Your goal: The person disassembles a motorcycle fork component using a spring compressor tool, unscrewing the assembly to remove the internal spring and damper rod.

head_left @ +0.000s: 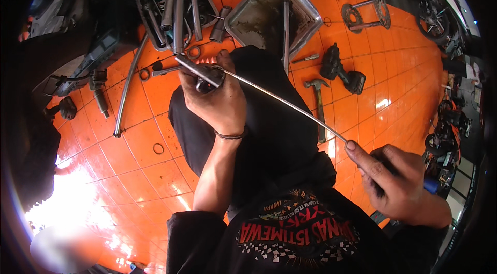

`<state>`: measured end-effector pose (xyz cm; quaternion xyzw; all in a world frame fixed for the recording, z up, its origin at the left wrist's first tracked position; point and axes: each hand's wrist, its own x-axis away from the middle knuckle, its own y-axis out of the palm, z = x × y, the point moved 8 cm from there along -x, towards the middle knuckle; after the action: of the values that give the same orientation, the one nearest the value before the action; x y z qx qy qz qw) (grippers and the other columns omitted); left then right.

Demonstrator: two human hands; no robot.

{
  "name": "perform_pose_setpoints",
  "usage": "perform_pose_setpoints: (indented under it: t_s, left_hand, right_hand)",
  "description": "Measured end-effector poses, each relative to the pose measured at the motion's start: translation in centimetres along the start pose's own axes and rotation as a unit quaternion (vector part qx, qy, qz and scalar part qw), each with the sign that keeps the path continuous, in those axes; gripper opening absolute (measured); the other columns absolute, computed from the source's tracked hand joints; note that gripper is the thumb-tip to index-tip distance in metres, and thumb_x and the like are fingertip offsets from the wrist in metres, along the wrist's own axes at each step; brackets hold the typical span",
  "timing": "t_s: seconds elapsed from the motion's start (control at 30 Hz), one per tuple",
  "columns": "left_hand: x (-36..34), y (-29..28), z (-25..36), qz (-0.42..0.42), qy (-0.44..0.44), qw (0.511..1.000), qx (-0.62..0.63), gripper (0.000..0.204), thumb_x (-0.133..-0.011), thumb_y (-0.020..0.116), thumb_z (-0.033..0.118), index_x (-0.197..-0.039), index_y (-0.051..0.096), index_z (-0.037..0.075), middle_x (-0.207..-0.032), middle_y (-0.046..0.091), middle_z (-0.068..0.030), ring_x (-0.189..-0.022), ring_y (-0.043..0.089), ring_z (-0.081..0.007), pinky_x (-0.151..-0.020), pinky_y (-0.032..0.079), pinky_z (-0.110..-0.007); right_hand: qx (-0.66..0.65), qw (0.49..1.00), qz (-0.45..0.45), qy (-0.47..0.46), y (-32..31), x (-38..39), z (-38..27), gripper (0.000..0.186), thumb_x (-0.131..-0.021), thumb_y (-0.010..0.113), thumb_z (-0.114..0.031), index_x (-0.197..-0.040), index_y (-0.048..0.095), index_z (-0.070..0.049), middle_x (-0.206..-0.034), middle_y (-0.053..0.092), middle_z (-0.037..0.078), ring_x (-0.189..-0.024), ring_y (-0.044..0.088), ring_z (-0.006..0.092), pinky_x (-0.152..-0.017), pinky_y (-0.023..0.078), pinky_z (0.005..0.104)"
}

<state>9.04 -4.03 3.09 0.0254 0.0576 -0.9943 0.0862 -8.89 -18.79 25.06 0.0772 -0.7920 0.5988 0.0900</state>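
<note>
My left hand (220, 100), dark with grease, is closed around a dark metal part with a round end (208, 83) above my knee. A short steel bar (194, 68) lies slantwise across that part, and its exact kind cannot be made out. From beside the left thumb a long thin metal rod (290, 102) runs down to the right. At its lower end my right hand (393, 178) grips it, with the thumb laid along the rod. The fingers hide whatever handle the rod may have.
Beyond my knees stand a metal pan (243, 20) with dark residue and a tray of tubes (155, 33). On the orange tiles (129, 165) lie a hammer (319, 103), a cordless drill (341, 69), a wheel-like metal piece (365, 14), a long rod (129, 87) and a ring (158, 148).
</note>
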Motion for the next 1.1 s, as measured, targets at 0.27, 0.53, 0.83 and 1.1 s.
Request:
perform_pose_setpoints:
  t_s: [0.27, 0.53, 0.83, 1.1]
  left_hand:
    - [0.4, 0.1, 0.4, 0.040, 0.038, 0.998, 0.003, 0.036, -0.084, 0.086, 0.015, -0.086, 0.052, 0.004, -0.074, 0.055, -0.0100, -0.066, 0.055, -0.0255, -0.063, 0.047, -0.037]
    - [0.6, -0.4, 1.4, 0.053, 0.071, 0.996, -0.021, 0.031, -0.080, 0.083, 0.004, -0.086, 0.053, 0.004, -0.080, 0.055, -0.0121, -0.069, 0.056, -0.0299, -0.063, 0.046, -0.041]
    - [3.1, 0.1, 2.2, 0.093, 0.153, 0.983, -0.038, 0.030, -0.076, 0.082, 0.001, -0.084, 0.054, 0.007, -0.080, 0.054, -0.0082, -0.076, 0.053, -0.0303, -0.071, 0.037, -0.042]
    - [3.0, 0.0, 1.8, 0.085, 0.143, 0.986, -0.017, 0.030, -0.074, 0.083, 0.000, -0.084, 0.055, 0.008, -0.081, 0.055, -0.0074, -0.077, 0.054, -0.0302, -0.074, 0.037, -0.042]
  right_hand:
    - [-0.058, 0.997, -0.016, 0.055, 2.7, 1.3, -1.6, 0.063, -0.080, 0.068, 0.008, -0.143, 0.063, 0.000, -0.083, 0.062, 0.008, -0.060, 0.059, 0.0168, -0.051, 0.051, 0.0298]
    - [-0.005, 0.998, -0.034, 0.056, 2.1, 0.9, -3.1, 0.055, -0.084, 0.065, 0.008, -0.139, 0.062, 0.008, -0.105, 0.075, 0.012, -0.063, 0.059, 0.0180, -0.051, 0.050, 0.0296]
    - [0.101, 0.995, 0.005, 0.025, 2.0, 3.5, -3.1, 0.040, -0.092, 0.057, 0.006, -0.132, 0.066, 0.009, -0.097, 0.074, 0.021, -0.072, 0.067, 0.0319, -0.061, 0.053, 0.0390]
    - [0.130, 0.987, -0.038, 0.085, 1.2, 3.2, -4.0, 0.040, -0.092, 0.057, 0.007, -0.130, 0.068, 0.007, -0.097, 0.073, 0.021, -0.070, 0.067, 0.0325, -0.061, 0.053, 0.0394]
